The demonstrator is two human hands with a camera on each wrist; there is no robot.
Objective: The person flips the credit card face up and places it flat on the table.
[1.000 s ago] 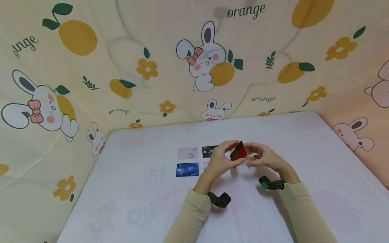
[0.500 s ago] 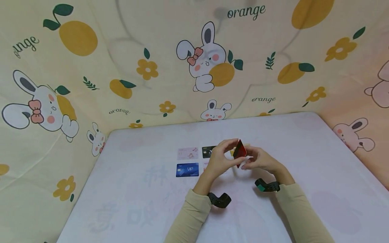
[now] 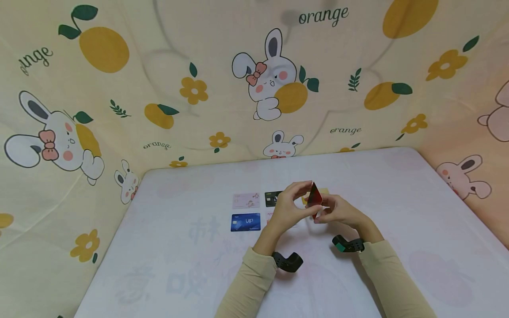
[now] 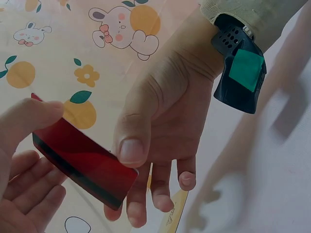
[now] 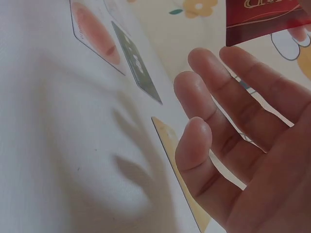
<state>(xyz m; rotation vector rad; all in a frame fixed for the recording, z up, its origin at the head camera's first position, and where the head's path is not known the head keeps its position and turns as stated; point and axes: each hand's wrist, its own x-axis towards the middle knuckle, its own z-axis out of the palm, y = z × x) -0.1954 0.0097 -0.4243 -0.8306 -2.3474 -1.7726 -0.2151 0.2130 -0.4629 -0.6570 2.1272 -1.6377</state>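
Note:
Both hands hold a red card (image 3: 315, 195) above the table, and it stands tilted between them. My left hand (image 3: 291, 205) pinches one end, its thumb flat on the face with the black stripe, as the left wrist view shows. At the opposite end my right hand (image 3: 345, 211) has its thumb on the same face and its index finger behind. The card's other side (image 5: 265, 17) bears gold lettering in the right wrist view. Below the right hand lies a gold card (image 4: 173, 213), partly hidden by the fingers.
Left of the hands, a pale pink card (image 3: 245, 201), a blue VIP card (image 3: 245, 222) and a black card (image 3: 272, 198) lie flat on the white tablecloth (image 3: 179, 247). Another card (image 5: 95, 34) is mostly hidden by the left wrist in the head view. A patterned cloth (image 3: 222, 88) hangs behind.
My right hand has moved left and taken hold of the red card's near end. The card has turned, so it shows narrower in the head view. My left hand has kept its grip.

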